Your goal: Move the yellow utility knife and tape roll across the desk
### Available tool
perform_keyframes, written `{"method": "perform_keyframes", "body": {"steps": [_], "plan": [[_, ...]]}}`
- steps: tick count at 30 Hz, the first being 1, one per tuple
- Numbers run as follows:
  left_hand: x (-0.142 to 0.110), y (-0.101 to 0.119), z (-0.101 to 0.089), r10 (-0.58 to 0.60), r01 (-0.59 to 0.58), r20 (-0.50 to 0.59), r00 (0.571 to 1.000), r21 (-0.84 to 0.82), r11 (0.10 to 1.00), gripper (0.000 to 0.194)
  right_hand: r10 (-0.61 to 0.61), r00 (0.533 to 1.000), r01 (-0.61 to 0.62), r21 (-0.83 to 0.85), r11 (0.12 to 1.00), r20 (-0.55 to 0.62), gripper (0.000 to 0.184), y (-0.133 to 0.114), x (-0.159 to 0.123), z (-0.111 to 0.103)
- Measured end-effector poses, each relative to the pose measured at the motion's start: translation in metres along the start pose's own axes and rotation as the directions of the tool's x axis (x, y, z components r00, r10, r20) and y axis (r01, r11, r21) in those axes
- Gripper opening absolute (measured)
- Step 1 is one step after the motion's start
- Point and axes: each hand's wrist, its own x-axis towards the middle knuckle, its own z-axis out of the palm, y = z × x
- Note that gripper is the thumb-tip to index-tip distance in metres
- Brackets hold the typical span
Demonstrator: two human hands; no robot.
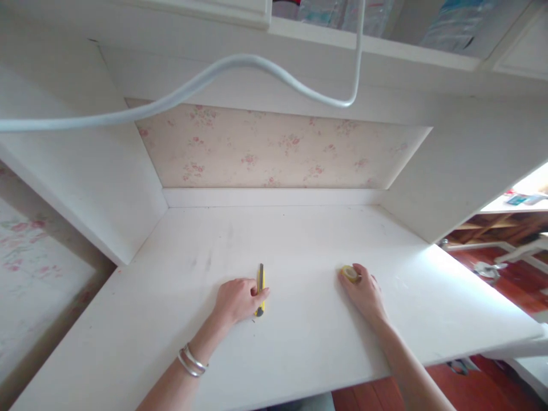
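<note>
Looking down, head view: a person's two bare hands are resting low over a broad white smooth-surfaced tabletop, well apart from each other.
Left hand: its fingers are curling together and clamping on a slim yellow-and-black utility knife, the thumb crossing the body.
Knife's place: it is pointing its dark narrow end away from the person, toward the pink-flowered cream back panel; whether it is lying flat or hovering slightly, I cannot tell.
Knife grip: the thumb is bracing the body from above, which seems sound; keeping skin behind the dark end would be wise, since I cannot tell whether bare blade is showing.
Right hand: thumb and fingers are bending around a small round yellow roll, probably tape, pinching its edge.
Roll's place: it is sitting on the tabletop's right half, well apart from the knife.
Roll grip: a light hold at the rim is probably serving best, as hard squeezing could deform the ring.
Silver bangles: they are circling the left wrist; holding them clear of the surface would avoid scraping.
</note>
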Motion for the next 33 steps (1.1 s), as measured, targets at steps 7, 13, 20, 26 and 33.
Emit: {"method": "perform_keyframes", "body": {"steps": [7, 13, 20, 26, 33], "plan": [[-0.001, 0.019, 0.005, -0.068, 0.070, -0.029, 0.997, 0.080, 0.994, 0.044, -0.019, 0.999, 0.025, 0.130, 0.991, -0.046, 0.066, -0.005, -0.006, 0.001], [0.014, 0.083, 0.018, 0.003, -0.002, -0.010, 1.000, 0.043, 0.999, 0.044, 0.214, 0.974, -0.154, 0.480, 0.864, -0.072, 0.058, 0.000, -0.008, -0.013], [0.050, 0.180, 0.040, 0.080, -0.079, 0.017, 0.997, -0.033, 0.996, 0.045, 0.392, 0.912, -0.225, 0.650, 0.725, -0.122, 0.049, 0.014, -0.005, -0.013], [0.060, 0.198, 0.057, 0.082, -0.082, 0.021, 0.996, -0.027, 0.996, 0.048, 0.369, 0.920, -0.205, 0.646, 0.735, -0.128, 0.045, 0.011, -0.005, -0.014], [0.045, 0.145, 0.043, 0.159, -0.159, -0.008, 0.987, -0.091, 0.983, 0.067, 0.395, 0.908, -0.203, 0.680, 0.705, -0.139, 0.042, 0.010, -0.007, -0.019]]}}
